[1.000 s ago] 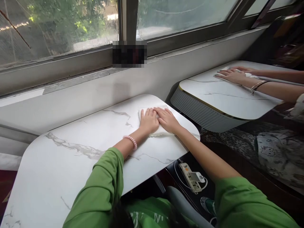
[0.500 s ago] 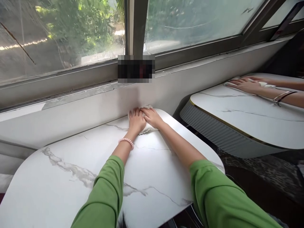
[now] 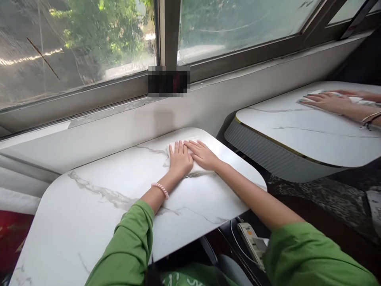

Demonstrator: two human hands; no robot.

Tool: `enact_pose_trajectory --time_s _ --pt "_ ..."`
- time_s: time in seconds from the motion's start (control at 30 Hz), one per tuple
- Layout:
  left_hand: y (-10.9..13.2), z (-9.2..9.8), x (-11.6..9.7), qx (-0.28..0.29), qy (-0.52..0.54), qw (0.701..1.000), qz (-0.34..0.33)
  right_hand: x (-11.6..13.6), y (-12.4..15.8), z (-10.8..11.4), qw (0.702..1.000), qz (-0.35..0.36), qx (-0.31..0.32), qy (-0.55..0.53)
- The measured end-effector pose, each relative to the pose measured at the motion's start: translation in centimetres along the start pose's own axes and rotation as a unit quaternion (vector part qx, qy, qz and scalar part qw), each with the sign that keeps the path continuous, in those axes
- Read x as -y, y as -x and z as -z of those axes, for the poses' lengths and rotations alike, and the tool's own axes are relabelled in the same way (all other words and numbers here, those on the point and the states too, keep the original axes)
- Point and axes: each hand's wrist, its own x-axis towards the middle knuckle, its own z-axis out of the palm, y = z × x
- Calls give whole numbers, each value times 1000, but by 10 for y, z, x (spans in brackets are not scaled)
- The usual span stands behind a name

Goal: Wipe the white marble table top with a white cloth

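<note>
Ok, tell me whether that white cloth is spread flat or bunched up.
Flat. The white cloth lies pressed against the marble table under the left hand and right hand.

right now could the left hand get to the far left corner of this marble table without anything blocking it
Probably yes. The left hand lies flat on the white cloth beside the right hand, and the marble table shows only bare top between it and that corner; reach looks long, though.

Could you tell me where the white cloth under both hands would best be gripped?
Probably the cloth's far edge, from the window side: it lies flat, and the left hand and right hand cover most of it, leaving that strip bare.
</note>
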Motion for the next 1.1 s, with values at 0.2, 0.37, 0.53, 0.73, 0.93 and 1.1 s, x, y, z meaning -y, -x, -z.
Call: enact_pose_trajectory --time_s 0.2,0.37,0.53,0.73,0.93,1.1 --pt "64 13 -46 5 10 999 -31 25 78 22 1000 27 8 -13" --pt "98 21 -67 14 10 997 -73 48 123 34 1000 14 6 -2" --pt "107 27 -68 35 9 994 -103 61 133 33 1000 -15 -1 9" --pt "106 26 -61 28 27 994 -102 66 125 32 999 -29 -14 9" --pt "103 24 -40 28 33 996 -73 76 102 24 999 -27 -20 -12" --pt "78 31 -3 76 33 996 -13 86 48 8 998 -49 -4 -39"
